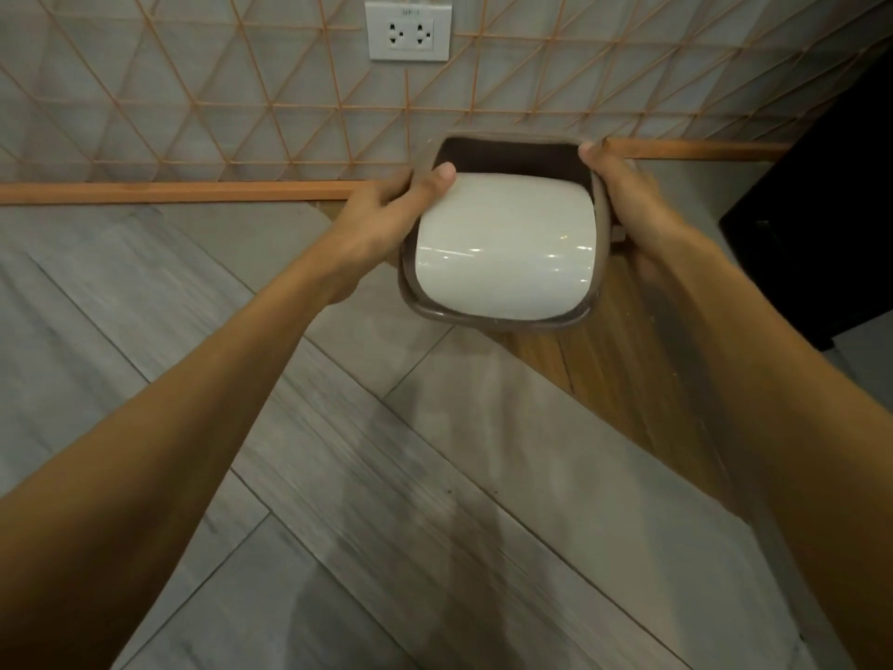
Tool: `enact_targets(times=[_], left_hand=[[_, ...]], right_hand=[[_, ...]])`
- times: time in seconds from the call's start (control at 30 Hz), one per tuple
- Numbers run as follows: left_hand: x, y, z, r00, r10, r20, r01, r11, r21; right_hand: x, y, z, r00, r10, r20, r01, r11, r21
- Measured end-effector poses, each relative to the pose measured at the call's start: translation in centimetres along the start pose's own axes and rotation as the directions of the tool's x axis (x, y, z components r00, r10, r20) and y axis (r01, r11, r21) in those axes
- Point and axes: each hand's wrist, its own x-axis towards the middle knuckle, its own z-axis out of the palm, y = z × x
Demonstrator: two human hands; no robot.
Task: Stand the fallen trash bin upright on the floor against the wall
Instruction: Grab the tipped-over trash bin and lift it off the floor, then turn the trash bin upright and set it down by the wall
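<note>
The trash bin (502, 321) is seen from above: a brown rounded-square rim with a glossy white swing lid (505, 253) tipped into the opening, leaving a dark gap at the far side. It stands close to the wall's wooden skirting (169, 192). My left hand (386, 210) grips the rim's left side, thumb resting on the lid's far corner. My right hand (623, 191) holds the right side of the rim, fingers wrapped down around it. The bin's body below the rim is hidden.
A grey tiled wall (217, 104) with orange grid lines carries a white double socket (408, 32). A black cabinet or object (821, 224) stands to the right. The floor has grey wood-look tiles (338, 476) and a brown plank strip (613, 360).
</note>
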Motion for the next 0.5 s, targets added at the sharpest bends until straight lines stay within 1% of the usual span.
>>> enact_targets(times=[0.07,0.13,0.2,0.3,0.4,0.5], left_hand=[[-0.2,-0.5,-0.2,0.996,-0.012,0.092,0.024,0.991,-0.129],[-0.1,-0.3,-0.4,0.989,0.034,0.141,-0.008,0.984,-0.179],[-0.1,0.1,-0.5,0.986,0.068,0.152,-0.043,0.987,-0.158],[0.0,0.5,-0.3,0.989,0.079,0.123,-0.065,0.991,-0.113],[0.2,1.0,-0.1,0.993,0.073,0.093,-0.067,0.996,-0.062],[0.2,1.6,0.8,0.992,0.110,0.055,-0.110,0.994,-0.003]], right_hand=[[0.4,-0.5,0.2,1.000,0.029,-0.003,-0.029,0.999,-0.022],[0.9,-1.1,0.8,0.999,0.044,0.000,-0.044,0.998,-0.052],[1.5,-1.6,1.2,0.998,0.053,-0.018,-0.054,0.996,-0.065],[1.9,-2.3,0.8,0.996,0.068,-0.063,-0.073,0.995,-0.075],[2.4,-2.6,-0.1,0.990,0.131,-0.045,-0.134,0.988,-0.081],[2.8,-1.8,-0.6,0.985,0.164,-0.059,-0.167,0.985,-0.045]])
